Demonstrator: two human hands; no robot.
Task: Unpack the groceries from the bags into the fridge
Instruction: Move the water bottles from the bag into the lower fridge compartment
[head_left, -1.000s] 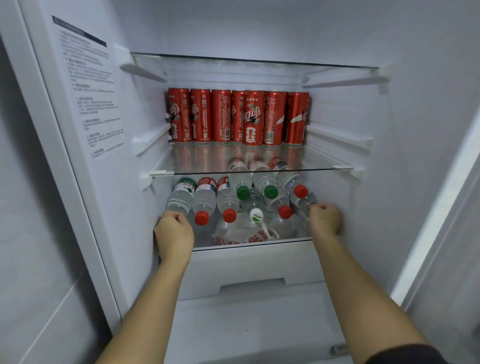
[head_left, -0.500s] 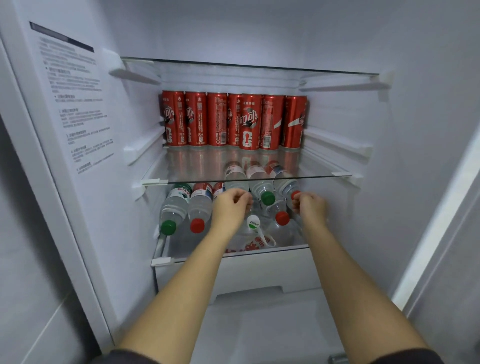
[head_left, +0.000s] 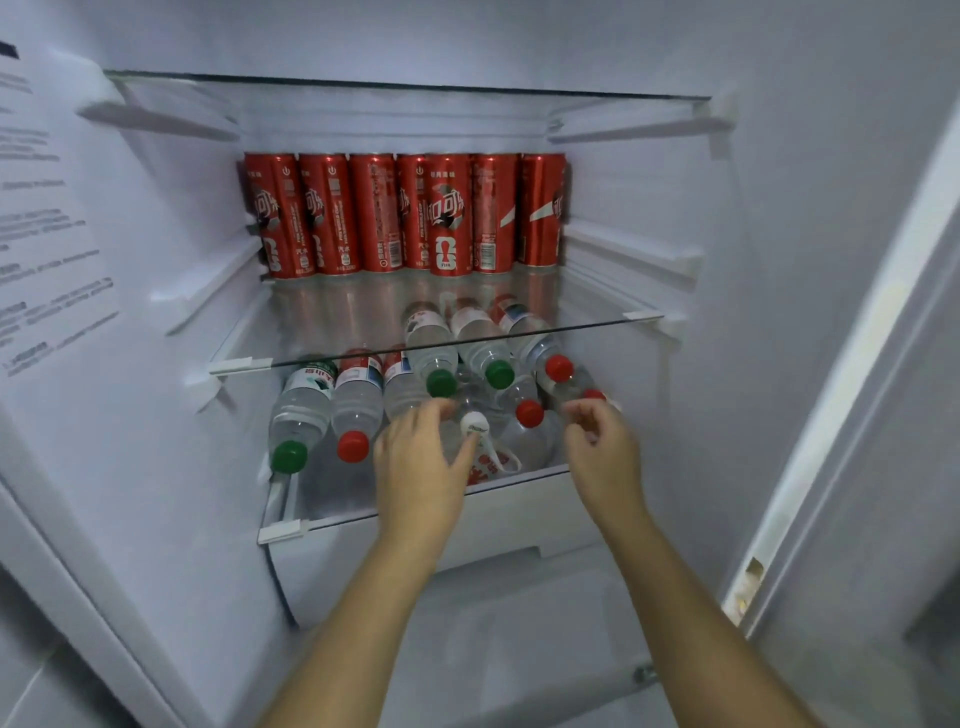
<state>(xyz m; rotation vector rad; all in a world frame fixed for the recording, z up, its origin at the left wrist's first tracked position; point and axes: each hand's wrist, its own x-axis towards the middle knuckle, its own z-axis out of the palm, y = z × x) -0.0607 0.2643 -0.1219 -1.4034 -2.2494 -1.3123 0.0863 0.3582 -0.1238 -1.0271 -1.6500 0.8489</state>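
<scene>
My left hand (head_left: 421, 467), fingers nearly straight, and right hand (head_left: 605, 441), fingers loosely curled, grasp nothing, just near of the water bottles (head_left: 358, 410). These lie stacked on the fridge's (head_left: 649, 208) lower shelf (head_left: 332, 519), below the red cans (head_left: 405, 213).

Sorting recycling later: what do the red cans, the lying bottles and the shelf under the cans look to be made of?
The red cans: likely aluminium, going by the glossy printed metallic sheen. The bottles: clear thin plastic, with see-through bodies and coloured screw caps. The shelf: probably glass, as it is transparent and mirrors the cans.
</scene>
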